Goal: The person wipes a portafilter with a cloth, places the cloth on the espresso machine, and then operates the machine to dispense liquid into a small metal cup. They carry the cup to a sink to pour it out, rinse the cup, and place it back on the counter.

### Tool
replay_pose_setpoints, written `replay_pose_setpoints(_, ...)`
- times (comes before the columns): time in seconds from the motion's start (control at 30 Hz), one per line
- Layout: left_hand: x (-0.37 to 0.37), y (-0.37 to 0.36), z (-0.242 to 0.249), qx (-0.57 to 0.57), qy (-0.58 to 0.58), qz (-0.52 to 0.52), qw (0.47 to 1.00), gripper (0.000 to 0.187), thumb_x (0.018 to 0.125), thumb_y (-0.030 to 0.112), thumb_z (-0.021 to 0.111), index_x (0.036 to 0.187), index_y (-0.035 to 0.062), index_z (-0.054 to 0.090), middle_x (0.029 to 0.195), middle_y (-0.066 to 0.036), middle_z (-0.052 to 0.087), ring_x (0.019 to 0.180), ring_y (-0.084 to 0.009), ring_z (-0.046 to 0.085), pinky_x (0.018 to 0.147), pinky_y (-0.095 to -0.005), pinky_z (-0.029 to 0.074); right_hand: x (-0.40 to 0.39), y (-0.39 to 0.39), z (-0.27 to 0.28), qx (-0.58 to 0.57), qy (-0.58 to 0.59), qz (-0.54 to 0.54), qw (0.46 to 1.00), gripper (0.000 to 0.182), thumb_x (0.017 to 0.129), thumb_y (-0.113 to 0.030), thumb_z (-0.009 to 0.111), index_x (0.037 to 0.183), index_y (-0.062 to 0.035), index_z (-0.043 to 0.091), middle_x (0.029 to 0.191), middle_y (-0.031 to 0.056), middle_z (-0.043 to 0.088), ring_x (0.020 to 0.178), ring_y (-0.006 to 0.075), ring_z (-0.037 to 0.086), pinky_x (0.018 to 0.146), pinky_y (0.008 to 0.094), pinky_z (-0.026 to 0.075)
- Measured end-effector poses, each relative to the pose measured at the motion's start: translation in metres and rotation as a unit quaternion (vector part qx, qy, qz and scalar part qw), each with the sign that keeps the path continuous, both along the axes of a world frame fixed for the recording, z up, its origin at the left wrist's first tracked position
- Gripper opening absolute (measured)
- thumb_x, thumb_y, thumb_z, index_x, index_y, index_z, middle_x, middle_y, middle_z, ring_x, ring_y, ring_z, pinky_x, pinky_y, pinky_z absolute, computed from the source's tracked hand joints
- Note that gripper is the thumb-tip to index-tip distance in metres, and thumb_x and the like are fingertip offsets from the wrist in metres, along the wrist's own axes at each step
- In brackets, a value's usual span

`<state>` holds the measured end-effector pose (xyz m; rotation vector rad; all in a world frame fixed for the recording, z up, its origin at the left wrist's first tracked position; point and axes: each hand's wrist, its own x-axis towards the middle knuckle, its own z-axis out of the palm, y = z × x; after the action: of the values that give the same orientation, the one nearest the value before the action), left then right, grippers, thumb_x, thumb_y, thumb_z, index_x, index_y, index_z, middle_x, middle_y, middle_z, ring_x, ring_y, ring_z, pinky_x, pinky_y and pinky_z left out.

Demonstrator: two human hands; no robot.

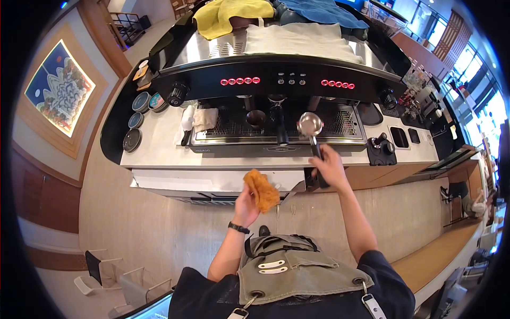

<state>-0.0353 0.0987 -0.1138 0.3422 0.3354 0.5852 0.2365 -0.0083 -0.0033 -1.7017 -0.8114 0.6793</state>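
Now my right hand (pixel 330 167) grips the portafilter (pixel 312 133) handle, my left hand (pixel 247 204) pinches the orange cloth (pixel 261 190).
Its long axis runs from the table's front edge toward the espresso machine (pixel 276 80); the basket lies beyond my right grip, the cloth is near.

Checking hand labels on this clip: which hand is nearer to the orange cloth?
Left. The left hand holds the orange cloth in its fingers. The right hand is off to the cloth's right, gripping the portafilter handle.
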Motion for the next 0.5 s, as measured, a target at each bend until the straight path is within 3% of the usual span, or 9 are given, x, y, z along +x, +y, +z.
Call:
replay_pose_setpoints(0.03, -0.013, 0.007, 0.002, -0.016, -0.020, -0.008, 1.000, 0.060, 0.108, 0.045, 0.049, 0.153, 0.0060, 0.042, 0.149, -0.010, 0.054, 0.137, -0.0290, 0.052, 0.117, -0.0493, 0.041, 0.017, 0.021, -0.020, -0.008, -0.054, -0.045, 0.997, 0.030, 0.083, -0.015, 0.076, 0.103, 0.0054, 0.067, 0.078, 0.0095, 0.066, 0.068, 0.0162, 0.065, 0.063, 0.0341, 0.051)
replay_pose_setpoints(0.07, -0.027, 0.011, 0.002, -0.034, -0.039, -0.015, 0.999, 0.061, 0.107, 0.046, 0.052, 0.153, 0.0059, 0.042, 0.149, -0.010, 0.053, 0.138, -0.0285, 0.051, 0.117, -0.0487, 0.040, 0.020, 0.037, -0.013, -0.019, -0.169, -0.064, 0.983, 0.034, 0.080, -0.021, 0.078, 0.099, 0.0064, 0.070, 0.078, 0.0157, 0.065, 0.071, 0.0231, 0.065, 0.067, 0.0384, 0.050)
replay_pose_setpoints(0.13, -0.042, 0.017, -0.001, -0.023, -0.024, -0.011, 0.999, 0.061, 0.105, 0.044, 0.055, 0.152, 0.0063, 0.044, 0.149, -0.010, 0.054, 0.138, -0.0282, 0.051, 0.116, -0.0486, 0.040, 0.036, 0.071, -0.023, -0.041, -0.232, -0.085, 0.968, 0.041, 0.078, -0.029, 0.077, 0.095, 0.0070, 0.070, 0.081, 0.0241, 0.065, 0.075, 0.0391, 0.063, 0.072, 0.0458, 0.049)
replay_pose_setpoints(0.2, -0.050, 0.024, -0.003, 0.037, 0.044, 0.010, 0.998, 0.056, 0.104, 0.038, 0.055, 0.150, 0.0074, 0.045, 0.147, -0.010, 0.055, 0.134, -0.0288, 0.054, 0.114, -0.0498, 0.042, 0.047, 0.095, -0.031, -0.096, -0.244, -0.100, 0.960, 0.042, 0.078, -0.031, 0.077, 0.097, 0.0058, 0.072, 0.087, 0.0251, 0.067, 0.081, 0.0421, 0.066, 0.075, 0.0483, 0.051)
replay_pose_setpoints(0.3, -0.061, 0.036, -0.008, 0.012, 0.075, 0.027, 0.997, 0.051, 0.099, 0.022, 0.053, 0.146, 0.0052, 0.048, 0.142, -0.010, 0.057, 0.131, -0.0290, 0.056, 0.113, -0.0492, 0.043, 0.049, 0.115, -0.037, -0.058, -0.332, -0.130, 0.932, 0.040, 0.079, -0.030, 0.077, 0.096, 0.0059, 0.073, 0.082, 0.0226, 0.070, 0.079, 0.0382, 0.068, 0.075, 0.0459, 0.053)
replay_pose_setpoints(0.4, -0.066, 0.048, -0.007, 0.045, 0.091, 0.055, 0.993, 0.051, 0.092, 0.014, 0.051, 0.142, 0.0037, 0.050, 0.138, -0.011, 0.059, 0.129, -0.0289, 0.057, 0.112, -0.0481, 0.044, 0.055, 0.130, -0.045, -0.088, -0.363, -0.128, 0.919, 0.047, 0.079, -0.034, 0.079, 0.105, 0.0045, 0.074, 0.090, 0.0242, 0.072, 0.092, 0.0439, 0.070, 0.084, 0.0489, 0.055)
replay_pose_setpoints(0.5, -0.068, 0.063, -0.015, 0.063, 0.089, 0.069, 0.992, 0.050, 0.090, 0.010, 0.050, 0.140, 0.0026, 0.052, 0.136, -0.012, 0.060, 0.128, -0.0283, 0.057, 0.112, -0.0471, 0.044, 0.053, 0.138, -0.039, -0.088, -0.353, -0.144, 0.920, 0.053, 0.079, -0.037, 0.079, 0.112, 0.0035, 0.072, 0.101, 0.0244, 0.072, 0.100, 0.0434, 0.070, 0.089, 0.0482, 0.055)
